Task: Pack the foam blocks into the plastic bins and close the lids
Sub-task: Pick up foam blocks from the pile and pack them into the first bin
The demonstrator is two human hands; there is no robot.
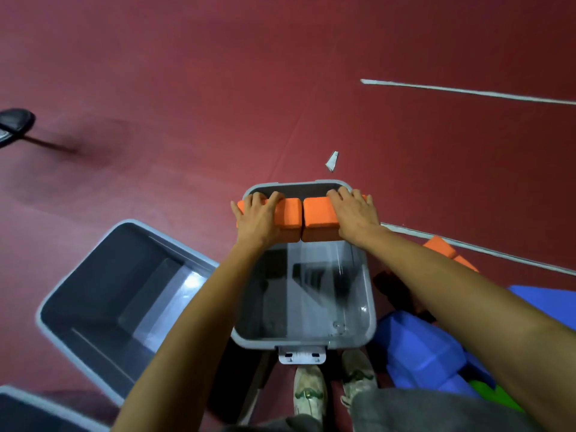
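Evenly, left hand (257, 216) and right hand (355, 215) grip orange blocks (318, 218) over bin rim (372, 294).

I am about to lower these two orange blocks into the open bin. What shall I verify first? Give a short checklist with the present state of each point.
1. Left hand holds the left orange block, fingers curled over it: ok.
2. Right hand holds the right orange block the same way: ok.
3. The two blocks touch side by side at the far end of the bin: ok.
4. Bin is open and its visible floor is bare: ok. The part under the blocks: cannot tell.
5. All blocks packed: not ok. Blue blocks and loose orange blocks lie on the floor at the right.
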